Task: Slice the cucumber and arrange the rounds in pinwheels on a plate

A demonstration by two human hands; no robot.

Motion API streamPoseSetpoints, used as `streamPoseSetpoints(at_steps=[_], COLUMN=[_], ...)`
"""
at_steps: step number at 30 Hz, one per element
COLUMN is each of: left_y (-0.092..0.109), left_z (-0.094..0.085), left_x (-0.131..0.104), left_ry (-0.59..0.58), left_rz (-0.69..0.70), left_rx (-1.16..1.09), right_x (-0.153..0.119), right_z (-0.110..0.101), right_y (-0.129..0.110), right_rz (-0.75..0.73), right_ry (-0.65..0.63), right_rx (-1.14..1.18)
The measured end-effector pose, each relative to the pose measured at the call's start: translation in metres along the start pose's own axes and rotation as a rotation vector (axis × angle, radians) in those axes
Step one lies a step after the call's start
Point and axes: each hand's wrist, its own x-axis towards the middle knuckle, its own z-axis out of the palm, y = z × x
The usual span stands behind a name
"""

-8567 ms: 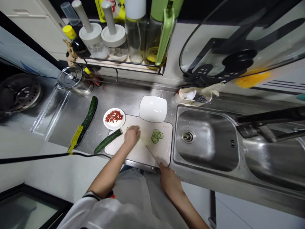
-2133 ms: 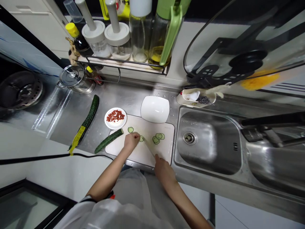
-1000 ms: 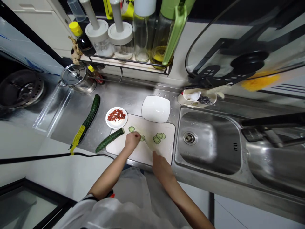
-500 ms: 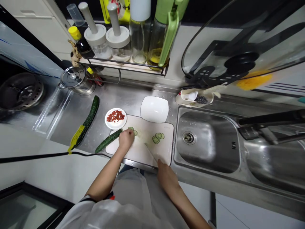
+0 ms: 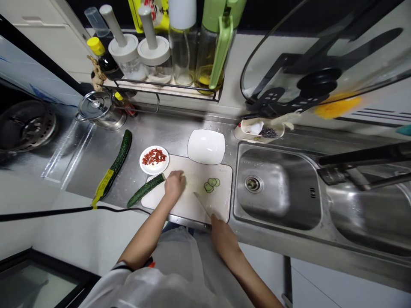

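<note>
My left hand (image 5: 175, 187) rests low over the white cutting board (image 5: 183, 207), its fingers curled down around cucumber slices that it mostly hides. Just left of it lies a cut cucumber (image 5: 146, 191), its cut end close to the hand and its other end past the board's edge. In my right hand (image 5: 222, 233), near the board's front right corner, is a knife (image 5: 202, 203), its blade pointing up and left over the board. A few loose cucumber slices (image 5: 212, 185) lie at the board's right side, apart from both hands.
Behind the board stand a white dish (image 5: 206, 146) and a small plate (image 5: 143, 167) of chopped red pieces. A whole cucumber (image 5: 122, 156) with a yellow tag lies left. The sink (image 5: 279, 188) is right; a lidded pot (image 5: 99, 111) and a condiment rack (image 5: 167, 89) are behind.
My left hand has shifted right, away from the cut cucumber, and now covers the slices that showed beside it. The knife stays in my right hand, nearly still. The view has shifted slightly.
</note>
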Motion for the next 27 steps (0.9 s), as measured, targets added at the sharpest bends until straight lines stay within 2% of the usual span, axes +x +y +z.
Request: streamPoseSetpoints(at_steps=[4,7,10,14,21,27], left_y=[0.032,0.055,0.071,0.078,0.079,0.082], left_z=[0.024,0.042,0.053,0.056,0.057,0.060], left_x=[0.006,0.010,0.010,0.004,-0.005,-0.003], left_ry=[-0.182,-0.317,-0.377,-0.377,-0.393,-0.428], left_rz=[0.095,0.080,0.100,0.155,0.379,0.381], left_rx=[-0.049,-0.033,-0.021,0.015,0.185,0.184], right_x=[-0.002,-0.003,-0.002,0.000,-0.004,-0.003], right_z=[-0.002,-0.001,0.001,0.005,-0.001,-0.002], right_y=[-0.003,-0.004,-0.004,-0.002,-0.003,-0.003], right_rz=[0.003,0.014,0.020,0.016,0.024,0.019], right_ry=[-0.002,0.001,-0.011,0.001,-0.011,-0.021], right_rx=[-0.001,0.000,0.013,0.013,0.026,0.044])
